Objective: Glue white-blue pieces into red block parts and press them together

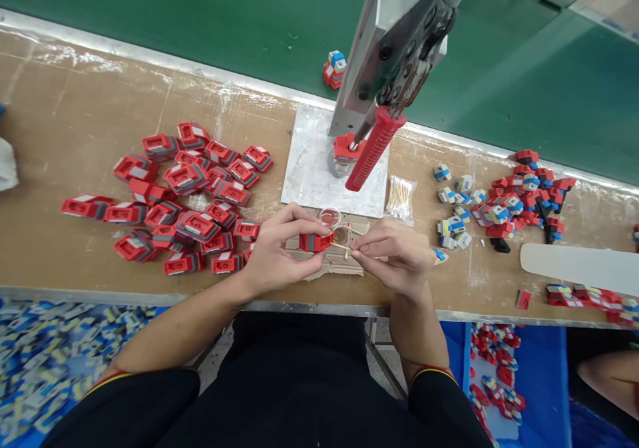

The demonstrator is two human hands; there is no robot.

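Lower left of the frame: loose grey, yellow and blue plastic pieces (74,355) lie in bulk below the bench edge. Left of centre: a heap of red plastic housings with grey bands (184,178) spreads over the brown bench top (259,118), the nearest ones beside the left hand.

Centre: the left hand (277,248) grips a red block with a grey band (310,241) between thumb and fingers, above the near side of the bench. Just beyond it stands a small round clear dish (340,219); its contents cannot be identified. A thin pale stick (342,246) reaches the block's right side; whether its tip touches cannot be told. The right hand (394,251) pinches the stick between thumb and fingertips.

Risks, as judged: a loose left grip could let the block turn, making the stick skid across its face; excess pressure could bend or snap the stick. With the dish so close behind, a careless knuckle could tip it.

Right of centre: a clear bag of cotton swabs (399,197) lies near the right hand; a sweep of that hand could displace it. Further right lie small white, blue and yellow blocks (463,183).
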